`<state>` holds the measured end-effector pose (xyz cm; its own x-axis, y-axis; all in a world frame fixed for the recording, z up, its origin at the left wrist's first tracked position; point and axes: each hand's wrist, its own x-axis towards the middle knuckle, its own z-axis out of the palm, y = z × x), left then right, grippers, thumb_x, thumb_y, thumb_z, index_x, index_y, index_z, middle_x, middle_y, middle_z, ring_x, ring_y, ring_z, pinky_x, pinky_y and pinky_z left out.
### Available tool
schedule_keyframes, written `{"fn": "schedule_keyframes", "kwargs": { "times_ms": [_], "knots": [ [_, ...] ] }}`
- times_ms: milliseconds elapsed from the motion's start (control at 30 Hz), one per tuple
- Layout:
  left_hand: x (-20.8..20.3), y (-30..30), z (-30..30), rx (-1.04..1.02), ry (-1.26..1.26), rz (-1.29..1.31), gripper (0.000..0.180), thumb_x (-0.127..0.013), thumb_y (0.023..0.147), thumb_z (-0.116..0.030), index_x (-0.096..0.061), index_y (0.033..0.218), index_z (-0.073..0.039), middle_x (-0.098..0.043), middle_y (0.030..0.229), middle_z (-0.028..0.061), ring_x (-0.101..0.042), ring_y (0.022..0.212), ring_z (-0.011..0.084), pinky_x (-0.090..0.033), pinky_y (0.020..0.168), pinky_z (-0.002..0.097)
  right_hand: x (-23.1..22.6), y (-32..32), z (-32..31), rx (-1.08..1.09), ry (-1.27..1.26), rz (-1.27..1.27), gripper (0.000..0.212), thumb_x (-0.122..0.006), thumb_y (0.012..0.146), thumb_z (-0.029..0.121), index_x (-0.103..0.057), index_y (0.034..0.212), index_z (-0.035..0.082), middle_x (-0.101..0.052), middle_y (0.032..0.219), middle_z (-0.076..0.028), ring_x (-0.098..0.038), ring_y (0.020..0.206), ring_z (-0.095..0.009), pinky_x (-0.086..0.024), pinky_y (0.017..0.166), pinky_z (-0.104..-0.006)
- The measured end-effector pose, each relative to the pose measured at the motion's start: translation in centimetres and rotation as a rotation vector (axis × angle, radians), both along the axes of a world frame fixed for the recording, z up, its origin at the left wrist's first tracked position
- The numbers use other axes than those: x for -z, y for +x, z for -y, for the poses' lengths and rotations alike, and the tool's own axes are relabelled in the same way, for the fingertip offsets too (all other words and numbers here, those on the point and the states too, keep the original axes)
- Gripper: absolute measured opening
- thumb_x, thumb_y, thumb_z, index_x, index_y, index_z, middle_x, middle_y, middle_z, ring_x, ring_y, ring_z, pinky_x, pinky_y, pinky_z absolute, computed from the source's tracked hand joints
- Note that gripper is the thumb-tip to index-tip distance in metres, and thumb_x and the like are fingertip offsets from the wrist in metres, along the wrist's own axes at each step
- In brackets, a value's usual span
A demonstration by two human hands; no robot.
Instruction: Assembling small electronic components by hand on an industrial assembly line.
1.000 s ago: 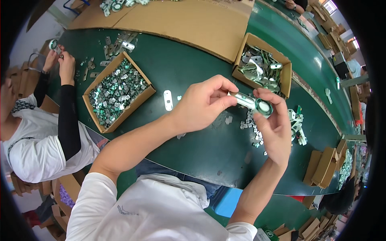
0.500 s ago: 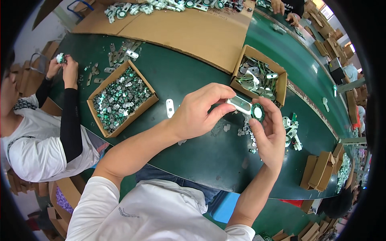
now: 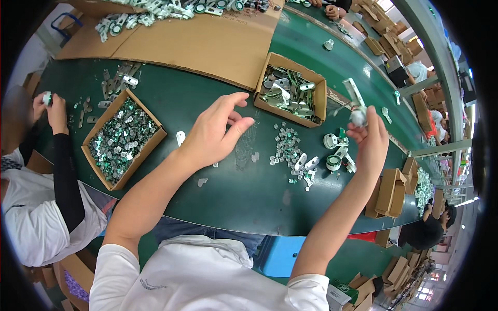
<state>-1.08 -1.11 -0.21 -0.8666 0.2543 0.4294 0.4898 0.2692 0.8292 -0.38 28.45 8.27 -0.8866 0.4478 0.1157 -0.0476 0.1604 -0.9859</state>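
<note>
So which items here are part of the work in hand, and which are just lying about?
In hand:
- right hand holding a white metal part
- left hand, empty, fingers spread
- loose parts on the table
- box of white brackets

Lying about:
- box of small green pieces
- cardboard sheet
- folded cartons

Hands parted; assembled piece carried off to the right.

The left hand [image 3: 215,132], which pinched the white bracket part [image 3: 355,103] together with the other hand one second and half a second ago, now hangs empty with fingers spread above the green table [image 3: 233,192]. The right hand [image 3: 371,142] alone now grips the part, moved from centre to the right and raised, just past the cardboard box of metal pieces [image 3: 316,98], the white arm pointing up.
</note>
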Motion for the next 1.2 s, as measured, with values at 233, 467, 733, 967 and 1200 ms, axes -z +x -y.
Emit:
{"fn": "schedule_keyframes", "kwargs": {
  "times_ms": [233, 467, 733, 967, 1200],
  "knots": [
    [0.2, -0.3, -0.9, 0.02, -0.098, -0.027, 0.029, -0.058, 0.089, -0.007, -0.051, 0.117, -0.001, -0.059, 0.104, 0.0141, -0.064, 0.077, 0.0245, -0.052, 0.069, 0.0342, 4.5, -8.3, -11.8, 0.237, -0.119, 0.21, 0.046, -0.062, 0.092, 0.029, -0.054, 0.117, -0.009, -0.062, 0.101, -0.015, -0.064, 0.084, -0.021, -0.055, 0.076, -0.0283],
    [0.7, 0.3, -0.1, 0.015, -0.163, -0.094, 0.018, -0.057, 0.088, -0.002, -0.058, 0.106, 0.0, -0.061, 0.098, 0.0124, -0.063, 0.076, 0.0246, -0.051, 0.067, 0.0323, 3.8, -1.6, -3.8, 0.077, 0.58, 0.305, 0.033, -0.062, 0.087, 0.026, -0.067, 0.106, 0.0, -0.069, 0.089, -0.009, -0.064, 0.085, -0.015, -0.049, 0.078, -0.0283],
    [0.9, 0.4, -0.7, 0.083, -0.189, -0.13, 0.007, -0.059, 0.088, -0.005, -0.062, 0.093, -0.001, -0.062, 0.084, 0.0109, -0.061, 0.072, 0.0262, -0.048, 0.063, 0.0348, 3.6, 0.3, 0.0, 0.23, 0.738, 0.256, 0.027, -0.062, 0.088, 0.024, -0.067, 0.102, 0.002, -0.07, 0.091, -0.012, -0.067, 0.084, -0.021, -0.05, 0.078, -0.0312],
    [0.6, 0.7, -0.8, 0.139, -0.246, -0.073, 0.015, -0.068, 0.084, -0.015, -0.062, 0.08, -0.002, -0.061, 0.076, 0.0092, -0.059, 0.065, 0.0258, -0.046, 0.058, 0.0343, 5.7, 0.9, 2.9, 0.177, 0.708, 0.094, 0.019, -0.061, 0.09, 0.017, -0.067, 0.097, 0.001, -0.069, 0.085, -0.013, -0.066, 0.078, -0.023, -0.05, 0.072, -0.0321],
    [0.7, 0.3, -0.2, 0.06, -0.229, -0.071, 0.008, -0.065, 0.085, -0.009, -0.062, 0.086, -0.002, -0.06, 0.078, 0.0092, -0.058, 0.065, 0.0231, -0.046, 0.058, 0.0327, 4.2, 3.2, 3.5, -0.212, 0.808, 0.441, 0.02, -0.068, 0.081, 0.015, -0.067, 0.094, 0.0, -0.068, 0.078, -0.015, -0.065, 0.069, -0.027, -0.049, 0.067, -0.0351]
  ]
}}
